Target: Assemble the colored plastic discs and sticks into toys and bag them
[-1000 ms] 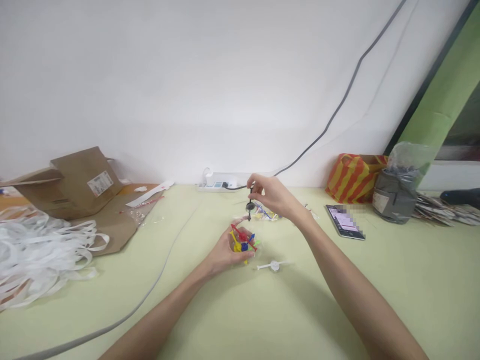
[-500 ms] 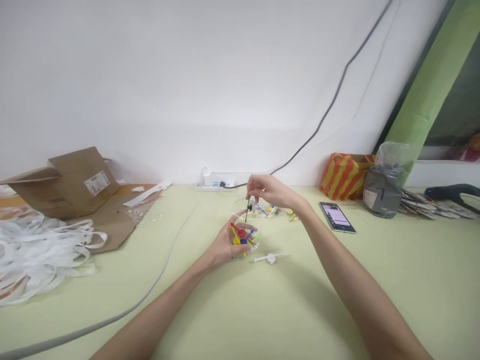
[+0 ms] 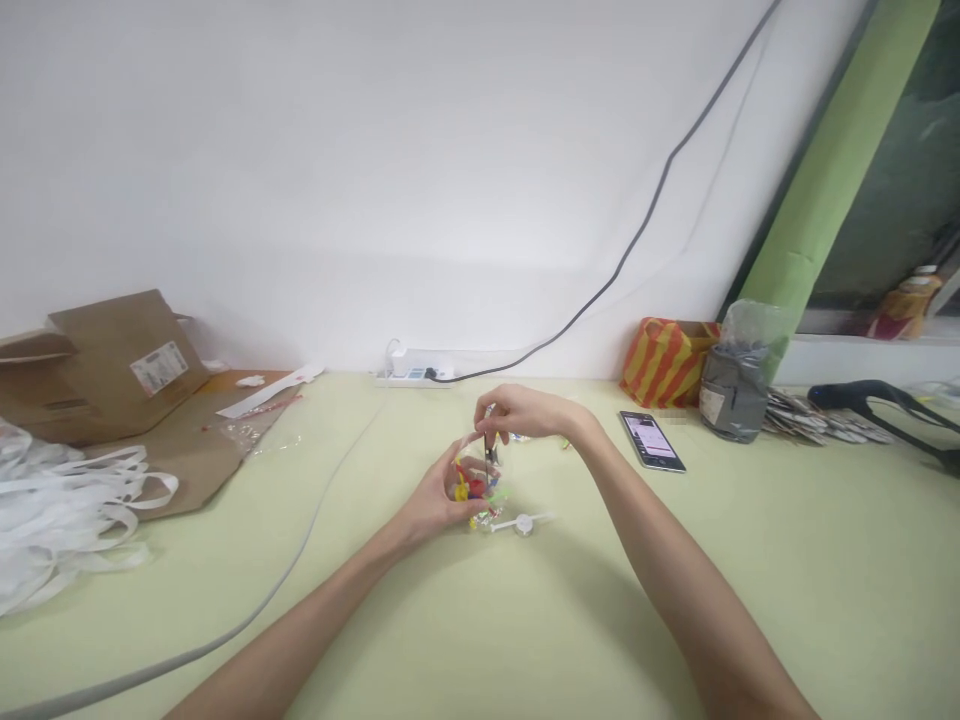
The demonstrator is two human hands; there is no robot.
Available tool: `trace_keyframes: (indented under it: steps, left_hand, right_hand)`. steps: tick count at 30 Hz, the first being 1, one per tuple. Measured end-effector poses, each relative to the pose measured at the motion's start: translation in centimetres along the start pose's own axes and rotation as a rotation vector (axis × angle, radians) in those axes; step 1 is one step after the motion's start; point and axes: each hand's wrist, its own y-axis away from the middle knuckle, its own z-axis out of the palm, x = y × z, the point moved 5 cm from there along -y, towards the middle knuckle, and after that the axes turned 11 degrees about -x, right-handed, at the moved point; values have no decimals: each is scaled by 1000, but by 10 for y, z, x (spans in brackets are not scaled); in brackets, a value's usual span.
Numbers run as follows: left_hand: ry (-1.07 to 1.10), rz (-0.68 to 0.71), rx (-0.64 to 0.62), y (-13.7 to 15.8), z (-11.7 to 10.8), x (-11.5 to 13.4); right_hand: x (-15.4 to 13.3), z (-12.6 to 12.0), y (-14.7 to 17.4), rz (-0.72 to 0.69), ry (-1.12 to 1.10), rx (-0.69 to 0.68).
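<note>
While left hand (image 3: 439,500) cups coloured pieces (image 3: 475,489), black piece (image 3: 490,452) hanging from right hand (image 3: 510,408)

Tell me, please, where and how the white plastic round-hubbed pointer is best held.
Probably pinch the white pointer by its round hub, from above and the right: it looks wider than the slim arms, and the left hand is close on its left.

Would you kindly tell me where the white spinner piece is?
In the head view, the white spinner piece lies on the table below centre, just right of the left hand and its coloured pieces.
</note>
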Motion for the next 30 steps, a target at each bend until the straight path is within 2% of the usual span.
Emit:
trace_keyframes:
  steps: [4, 7, 15, 23, 27, 30]
  left_hand:
    - [-4, 37, -1, -1, -3, -1]
    - [-24, 64, 32, -2, -6, -2]
    - [5, 123, 37, -4, -7, 0]
    - [-9, 53, 97, -6, -14, -5]
    - [40, 49, 157, -8, -23, -9]
    - [99, 66, 213, -10, -31, -14]
  right_hand:
    - [-11, 2, 7, -86, 14, -92]
    - [-21, 0, 13, -150, 34, -89]
    - [-28, 2, 6, -115, 230, -17]
    - [-58, 1, 13, -251, 325, 270]
    - [-63, -12, 30, -190, 330, 419]
    - [-45, -22, 42, -33, 292, 344]
